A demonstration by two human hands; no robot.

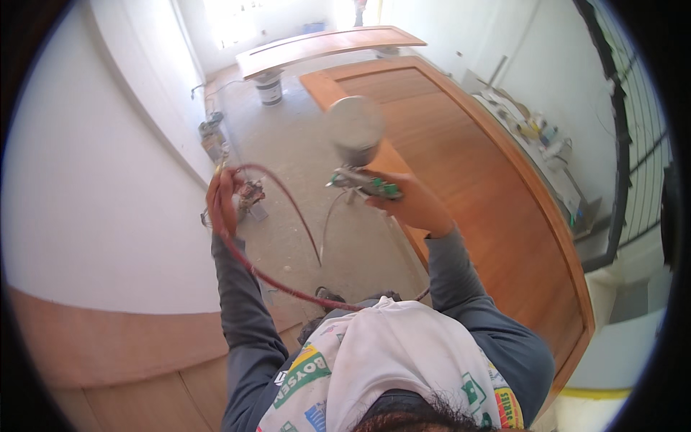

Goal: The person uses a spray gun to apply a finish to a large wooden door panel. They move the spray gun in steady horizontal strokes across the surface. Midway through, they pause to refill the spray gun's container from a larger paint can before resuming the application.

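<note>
My right hand (416, 205) is wrapped round the handle of a spray gun (366, 183), whose nozzle points left. A round grey cup (354, 129) sits on top of the gun. Off to the left, my left hand (223, 198) is closed round a dark red air hose (277, 286). A brassy fitting shows by its fingertips. The hose loops out in front of me and also runs back toward my body. Beyond the right hand lies a large brown wooden door panel (475, 173), flat and raised off the floor.
A second wooden panel (335, 49) rests at the back on a bucket (269, 90). Cluttered equipment (250, 198) stands on the floor by the left wall (108, 180). Bottles and containers (543, 135) line a ledge along the right wall. The hose hangs across the concrete floor (288, 151).
</note>
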